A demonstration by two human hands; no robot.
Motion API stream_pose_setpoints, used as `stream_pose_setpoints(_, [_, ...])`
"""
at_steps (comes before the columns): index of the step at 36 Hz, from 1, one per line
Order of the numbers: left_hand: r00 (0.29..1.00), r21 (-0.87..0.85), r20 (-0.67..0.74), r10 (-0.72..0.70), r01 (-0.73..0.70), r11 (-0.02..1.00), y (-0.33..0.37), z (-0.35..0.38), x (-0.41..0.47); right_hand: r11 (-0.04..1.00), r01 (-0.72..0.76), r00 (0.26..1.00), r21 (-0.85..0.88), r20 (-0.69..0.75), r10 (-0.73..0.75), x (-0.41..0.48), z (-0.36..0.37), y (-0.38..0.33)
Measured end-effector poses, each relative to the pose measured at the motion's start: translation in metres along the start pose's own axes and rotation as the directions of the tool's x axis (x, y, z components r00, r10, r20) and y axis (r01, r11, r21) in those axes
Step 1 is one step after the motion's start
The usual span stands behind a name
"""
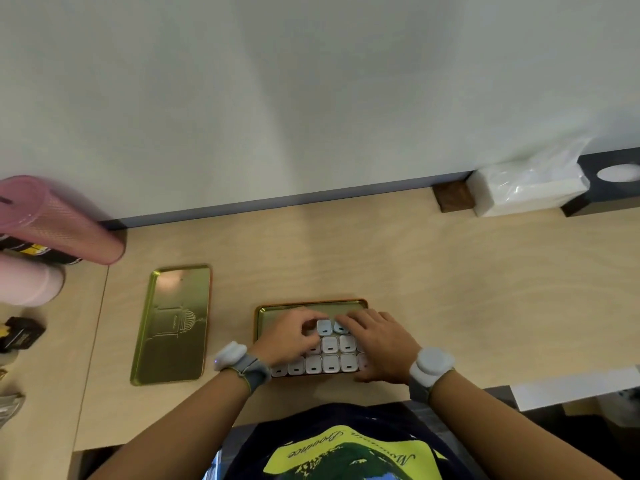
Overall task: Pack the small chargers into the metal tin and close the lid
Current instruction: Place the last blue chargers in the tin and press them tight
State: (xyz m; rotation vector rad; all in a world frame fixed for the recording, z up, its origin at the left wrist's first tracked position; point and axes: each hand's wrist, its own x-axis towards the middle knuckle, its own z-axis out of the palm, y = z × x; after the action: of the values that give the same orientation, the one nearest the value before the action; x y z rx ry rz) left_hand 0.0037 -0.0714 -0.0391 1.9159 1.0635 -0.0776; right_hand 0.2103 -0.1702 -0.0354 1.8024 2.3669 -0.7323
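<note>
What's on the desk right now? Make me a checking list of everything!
Surface: pale wooden desk, against a white wall.
Job's things: gold tin nearly full of white chargers; gold lid lies off, left of the tin.
Clutter: pink bottle far left; white tissue pack far right.
Hands: left hand and right hand both in the tin, fingers on back-row chargers; whether either grips one cannot be told.
Cables: nothing seen.
Surroundings: dark box at the right edge.

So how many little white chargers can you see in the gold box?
11 chargers. Six fill the tin's near row, three sit in the middle row, two at the back between the left hand and right hand. Hands may hide more.
</note>
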Motion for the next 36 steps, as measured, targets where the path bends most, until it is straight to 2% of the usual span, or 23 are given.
stream_pose_setpoints(8, [0.999, 0.026, -0.031, -0.015, 0.016, 1.000, 0.002, 0.006, -0.001, 0.995, -0.065, 0.997, 0.077, -0.027, 0.067, 0.003, 0.002, -0.001])
stream_pose_setpoints(14, [1.000, 0.010, -0.008, 0.007, -0.007, 1.000, 0.007, 0.006, -0.001, 1.000, -0.026, 0.998, 0.005, -0.052, 0.026, 0.002, 0.002, -0.001])
stream_pose_setpoints(24, [0.997, 0.007, 0.072, -0.023, 0.023, 1.000, 0.002, 0.001, -0.005, 0.992, -0.047, 0.998, 0.121, -0.023, 0.051, 0.006, 0.003, -0.001])
stream_pose_setpoints(26, [0.998, -0.004, 0.039, -0.039, 0.039, 0.999, -0.001, -0.003, -0.006, 0.990, -0.051, 0.998, 0.130, -0.030, 0.056, 0.006, 0.004, -0.001])
stream_pose_setpoints(29, [0.991, -0.044, -0.089, -0.097, 0.093, 0.995, -0.009, -0.009, -0.014, 0.987, -0.058, 0.997, 0.150, -0.036, 0.064, 0.007, 0.004, -0.002])
stream_pose_setpoints(31, [0.982, 0.012, -0.150, -0.118, 0.121, 0.993, -0.016, -0.013, -0.019, 0.986, -0.060, 0.997, 0.154, -0.037, 0.067, 0.006, 0.004, -0.002])
stream_pose_setpoints(34, [0.981, 0.147, -0.135, -0.142, 0.162, 0.976, -0.025, -0.014, -0.026, 0.988, -0.062, 0.996, 0.142, -0.050, 0.069, 0.003, 0.008, -0.004])
stream_pose_setpoints(36, [0.977, 0.149, -0.126, -0.170, 0.188, 0.971, -0.027, -0.011, -0.028, 0.987, -0.072, 0.995, 0.144, -0.057, 0.081, 0.001, 0.010, -0.004])
